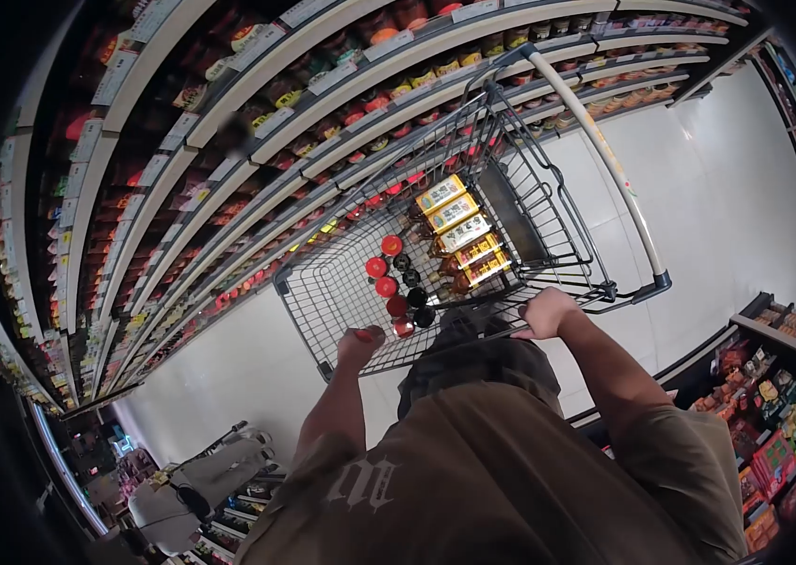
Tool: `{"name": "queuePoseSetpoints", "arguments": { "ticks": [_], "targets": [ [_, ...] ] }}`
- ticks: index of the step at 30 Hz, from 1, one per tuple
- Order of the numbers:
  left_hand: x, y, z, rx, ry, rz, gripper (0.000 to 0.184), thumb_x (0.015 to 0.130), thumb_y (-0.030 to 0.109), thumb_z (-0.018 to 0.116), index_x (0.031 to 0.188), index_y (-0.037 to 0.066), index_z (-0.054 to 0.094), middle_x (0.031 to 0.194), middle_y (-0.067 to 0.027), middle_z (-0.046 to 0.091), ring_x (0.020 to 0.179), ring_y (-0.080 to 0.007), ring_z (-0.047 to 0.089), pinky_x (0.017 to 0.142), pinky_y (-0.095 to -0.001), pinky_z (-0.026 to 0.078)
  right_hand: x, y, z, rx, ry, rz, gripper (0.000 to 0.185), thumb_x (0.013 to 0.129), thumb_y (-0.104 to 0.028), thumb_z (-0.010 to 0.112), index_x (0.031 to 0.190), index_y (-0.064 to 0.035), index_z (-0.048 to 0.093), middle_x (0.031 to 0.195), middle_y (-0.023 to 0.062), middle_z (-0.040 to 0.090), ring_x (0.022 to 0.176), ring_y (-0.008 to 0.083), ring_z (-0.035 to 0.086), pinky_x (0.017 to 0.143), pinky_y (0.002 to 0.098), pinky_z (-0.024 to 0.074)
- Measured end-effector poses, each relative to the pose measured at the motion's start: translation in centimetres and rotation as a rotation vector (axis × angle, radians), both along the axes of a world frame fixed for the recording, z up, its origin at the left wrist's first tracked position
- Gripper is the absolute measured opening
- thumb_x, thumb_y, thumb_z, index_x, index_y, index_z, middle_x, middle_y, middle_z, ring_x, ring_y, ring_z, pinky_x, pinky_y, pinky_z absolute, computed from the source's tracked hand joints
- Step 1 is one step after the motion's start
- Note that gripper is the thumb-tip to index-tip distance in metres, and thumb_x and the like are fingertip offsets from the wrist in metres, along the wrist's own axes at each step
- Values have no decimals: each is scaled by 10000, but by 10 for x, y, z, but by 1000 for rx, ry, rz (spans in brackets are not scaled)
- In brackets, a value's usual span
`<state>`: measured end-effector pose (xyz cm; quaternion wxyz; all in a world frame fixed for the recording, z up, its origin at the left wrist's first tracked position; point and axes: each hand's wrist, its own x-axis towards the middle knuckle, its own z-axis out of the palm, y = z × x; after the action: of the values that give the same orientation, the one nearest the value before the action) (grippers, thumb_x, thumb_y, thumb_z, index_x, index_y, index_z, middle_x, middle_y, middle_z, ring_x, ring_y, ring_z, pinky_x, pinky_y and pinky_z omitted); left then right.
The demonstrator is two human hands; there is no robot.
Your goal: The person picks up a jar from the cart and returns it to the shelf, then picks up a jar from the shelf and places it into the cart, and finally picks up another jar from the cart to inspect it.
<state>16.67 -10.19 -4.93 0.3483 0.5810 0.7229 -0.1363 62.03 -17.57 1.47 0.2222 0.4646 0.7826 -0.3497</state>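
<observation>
My left hand point(361, 347) is over the near left side of the shopping cart point(318, 299), its fingers closed round a small item with a red top point(363, 335); the rest of that item is hidden. My right hand point(545, 314) grips the cart's near side rim. Inside the basket are several red-lidded jars point(386, 285) beside several black-lidded jars point(411, 278). To their right is a row of several brown bottles with yellow and white labels point(450, 213), close to the dark seat panel point(508, 212).
Long shelves of packaged goods point(323, 132) curve along the far side and left. The cart's handle point(596, 141) points right. A display of packets point(765, 405) stands at the lower right. A grey covered object point(200, 485) stands at lower left on pale tile floor point(219, 386).
</observation>
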Motion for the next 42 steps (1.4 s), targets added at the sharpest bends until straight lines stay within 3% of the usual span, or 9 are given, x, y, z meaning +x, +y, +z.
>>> {"name": "queuePoseSetpoints", "arguments": {
  "ticks": [3, 5, 10, 13, 16, 22, 36, 38, 42],
  "targets": [
    [-5, 20, -13, -119, -25, 184, 537, 686, 486, 739, 1087, 130, 704, 995, -151, 717, 918, -301, 693, 814, -401, 535, 6, -5, -6, -80, -6, -100, 653, 861, -689, 479, 916, -94, 743, 923, 150, 721, 889, 345, 682, 795, 461, 530],
    [-34, 48, -109, -375, 105, -155, 612, 804, 513, 540, 1250, 99, 610, 1335, -108, 599, 1264, -254, 523, 1058, -391, 409, 11, -22, -48, -216, -52, -200, 503, 838, -544, 563, 1037, -113, 730, 1047, 145, 708, 973, 355, 663, 846, 469, 526],
    [33, 110, -78, 27, 163, 238, 418, 721, 416, 669, 919, 49, 707, 851, -116, 730, 814, -282, 709, 702, -395, 567, 21, -22, -3, -24, 27, -157, 501, 861, -585, 579, 898, -90, 645, 769, 167, 668, 789, 388, 663, 676, 514, 537],
    [55, 129, -91, 309, 39, 378, 518, 690, 452, 703, 828, -46, 679, 866, -258, 703, 889, -368, 703, 758, -444, 579, 23, -20, 3, -22, 65, -133, 449, 865, -522, 595, 889, -76, 630, 780, 169, 671, 771, 400, 659, 673, 509, 538],
    [89, 149, -59, 294, 39, 332, 533, 732, 441, 660, 928, -55, 646, 928, -261, 700, 913, -401, 690, 791, -459, 574, 25, -26, -8, 49, 154, -219, 510, 851, -590, 615, 814, -82, 601, 643, 165, 620, 653, 413, 632, 595, 512, 515],
    [84, 178, -128, 271, 94, 228, 648, 698, 480, 704, 1057, -45, 578, 985, -255, 696, 930, -401, 689, 810, -458, 570, 23, -19, -1, -87, 92, -267, 506, 853, -588, 618, 823, -83, 604, 710, 161, 641, 729, 406, 641, 655, 500, 523],
    [74, 195, -196, 118, 69, 209, 619, 598, 372, 802, 1036, -37, 647, 1072, -236, 683, 995, -346, 682, 858, -408, 567, 21, -8, 5, -294, -14, -242, 568, 883, -638, 536, 987, -89, 633, 858, 157, 689, 858, 385, 661, 751, 477, 543],
    [56, 198, -229, 6, 62, 154, 1026, 635, 477, 808, 1374, -83, 368, 1101, -249, 671, 1018, -365, 671, 864, -422, 553, 23, -8, 3, -305, -24, -225, 589, 884, -657, 522, 982, -83, 614, 876, 158, 691, 874, 385, 660, 760, 473, 549],
    [69, 198, -210, 21, 48, 236, 992, 707, 443, 740, 1412, -108, 311, 1125, -271, 656, 1050, -371, 658, 892, -420, 545, 23, -6, 2, -314, -20, -179, 599, 894, -663, 499, 970, -80, 612, 871, 163, 689, 879, 378, 664, 755, 479, 550]
  ]
}}
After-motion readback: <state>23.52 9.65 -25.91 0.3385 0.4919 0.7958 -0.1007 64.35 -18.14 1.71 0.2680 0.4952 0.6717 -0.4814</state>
